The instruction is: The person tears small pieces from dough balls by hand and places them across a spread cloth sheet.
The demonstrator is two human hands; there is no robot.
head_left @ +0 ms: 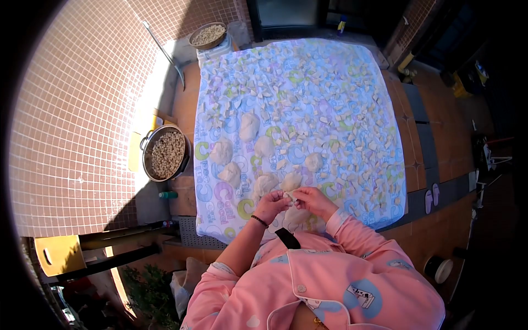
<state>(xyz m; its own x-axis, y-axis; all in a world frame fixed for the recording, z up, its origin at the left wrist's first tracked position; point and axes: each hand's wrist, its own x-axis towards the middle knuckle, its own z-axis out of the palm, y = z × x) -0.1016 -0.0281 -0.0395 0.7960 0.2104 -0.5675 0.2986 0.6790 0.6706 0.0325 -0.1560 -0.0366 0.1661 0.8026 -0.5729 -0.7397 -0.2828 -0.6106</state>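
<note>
Between left hand [269, 205] and right hand [313, 200], a pale dough piece [289, 196] is pinched by fingertips.

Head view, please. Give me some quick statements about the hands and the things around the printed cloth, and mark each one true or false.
1. The left hand and right hand meet at a small pale piece. True.
2. The dark bracelet is on the right wrist. False: the dark bracelet is on the left wrist.
3. A dark pot holding pale bits stands left of the printed cloth. True.
4. The slippers lie on top of the cloth. False: the slippers are on the floor, right of it.
5. Several large pale lumps rest on the cloth. True.
</note>
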